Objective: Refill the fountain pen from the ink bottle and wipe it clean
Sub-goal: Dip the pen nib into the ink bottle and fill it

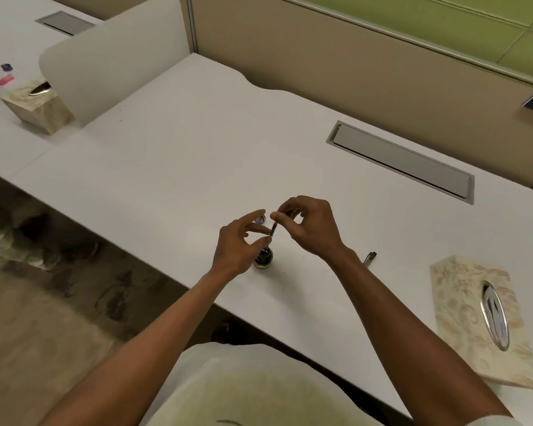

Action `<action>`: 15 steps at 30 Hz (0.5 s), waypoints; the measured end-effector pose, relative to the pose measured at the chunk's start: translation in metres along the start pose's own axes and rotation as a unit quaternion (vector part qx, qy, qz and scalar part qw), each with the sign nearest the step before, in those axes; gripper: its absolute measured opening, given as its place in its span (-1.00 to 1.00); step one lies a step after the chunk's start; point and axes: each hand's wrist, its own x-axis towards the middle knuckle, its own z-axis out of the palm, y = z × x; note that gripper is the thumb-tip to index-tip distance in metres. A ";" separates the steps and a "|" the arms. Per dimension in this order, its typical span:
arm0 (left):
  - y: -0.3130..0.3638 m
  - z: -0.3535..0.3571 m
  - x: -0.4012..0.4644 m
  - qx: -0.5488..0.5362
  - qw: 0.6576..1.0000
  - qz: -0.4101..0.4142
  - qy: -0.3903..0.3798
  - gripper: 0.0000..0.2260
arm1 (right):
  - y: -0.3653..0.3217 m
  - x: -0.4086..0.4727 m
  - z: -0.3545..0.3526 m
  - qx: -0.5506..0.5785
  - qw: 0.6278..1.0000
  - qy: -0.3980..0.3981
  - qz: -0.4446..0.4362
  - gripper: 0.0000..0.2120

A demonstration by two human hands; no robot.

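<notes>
A small round ink bottle [263, 257] with dark ink stands open on the white desk [179, 155], just below my hands. Both hands hold the slim fountain pen section [273, 229] upright above the bottle's mouth. My right hand [311, 229] pinches its upper end between thumb and fingers. My left hand [239, 244] pinches its lower end with thumb and forefinger. A small purple-topped object, perhaps the bottle's cap [260, 220], lies behind my left fingers, mostly hidden. A dark pen part [370, 258] lies on the desk to the right of my right wrist.
A beige tissue box [474, 318] sits at the desk's right front. A metal cable hatch [400, 161] is set into the desk at the back right. A white divider [114, 56] and a second tissue box [36, 107] stand at the left, with partition walls behind.
</notes>
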 end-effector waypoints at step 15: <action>-0.003 0.001 0.001 -0.004 1.000 -0.003 -0.020 -0.50 | 0.005 -0.003 0.003 -0.017 1.000 -0.004 0.006 -0.80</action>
